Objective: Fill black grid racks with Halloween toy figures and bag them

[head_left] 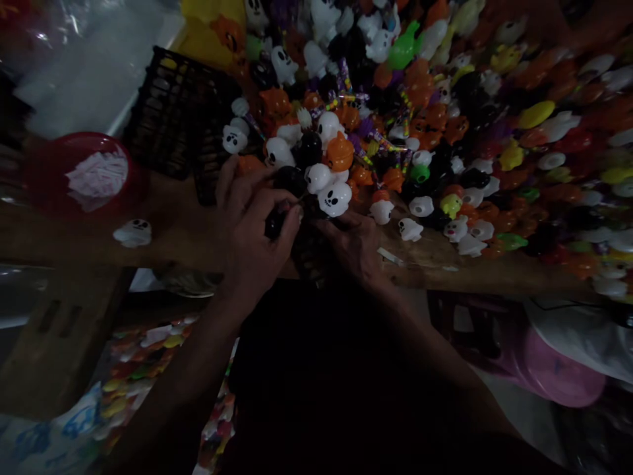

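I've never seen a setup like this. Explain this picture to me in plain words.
There is no machine here, just a person's two bare hands. The single picture comes from a camera on their head, looking forward and down, so the forearms rise from the bottom.

On the wooden table lies a big heap of small figures, many orange or white. To the left stand a red basin of small packets and a black slatted basket.

The left hand holds a small black piece. The right hand is beside a white skull-faced figure; its grip is unclear.
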The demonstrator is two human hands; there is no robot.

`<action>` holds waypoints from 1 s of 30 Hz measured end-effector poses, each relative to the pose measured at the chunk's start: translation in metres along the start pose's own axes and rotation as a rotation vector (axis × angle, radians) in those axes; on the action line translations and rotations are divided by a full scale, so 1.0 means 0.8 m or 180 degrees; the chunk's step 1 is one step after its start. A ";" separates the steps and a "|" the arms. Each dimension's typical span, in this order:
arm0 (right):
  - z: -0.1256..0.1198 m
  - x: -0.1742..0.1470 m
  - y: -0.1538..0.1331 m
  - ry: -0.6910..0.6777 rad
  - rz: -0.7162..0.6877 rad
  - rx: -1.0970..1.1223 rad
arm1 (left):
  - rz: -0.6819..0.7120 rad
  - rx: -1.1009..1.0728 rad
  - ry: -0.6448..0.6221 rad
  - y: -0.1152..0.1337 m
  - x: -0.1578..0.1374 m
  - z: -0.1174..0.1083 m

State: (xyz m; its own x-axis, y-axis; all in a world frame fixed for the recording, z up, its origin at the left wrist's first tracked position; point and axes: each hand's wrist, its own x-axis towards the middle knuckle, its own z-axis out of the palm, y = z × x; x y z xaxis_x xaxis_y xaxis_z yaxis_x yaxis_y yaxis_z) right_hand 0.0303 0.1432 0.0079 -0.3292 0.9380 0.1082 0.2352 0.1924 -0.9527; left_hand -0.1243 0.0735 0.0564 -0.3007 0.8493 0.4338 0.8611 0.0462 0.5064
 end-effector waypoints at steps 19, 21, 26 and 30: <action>0.013 -0.002 0.010 0.0054 -0.0554 -0.1100 | 0.0190 -0.0236 0.0163 -0.012 0.005 0.010; 0.016 0.001 0.008 -0.0108 -0.0697 -0.1409 | 0.0184 -0.0315 0.0178 -0.013 0.004 0.012; 0.017 0.008 0.005 -0.0575 -0.0821 -0.1794 | 0.0206 -0.0507 0.0228 -0.010 0.005 0.008; 0.012 0.002 0.007 -0.0529 -0.0758 -0.1550 | 0.0385 -0.0329 0.0162 0.004 0.011 -0.010</action>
State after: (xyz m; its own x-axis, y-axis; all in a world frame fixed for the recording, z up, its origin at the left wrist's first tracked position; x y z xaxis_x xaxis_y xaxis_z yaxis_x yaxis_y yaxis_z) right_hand 0.0222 0.1426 -0.0004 -0.5552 0.8020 0.2204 0.5184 0.5409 -0.6623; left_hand -0.1273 0.0771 0.0676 -0.2202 0.8176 0.5320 0.8463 -0.1112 0.5210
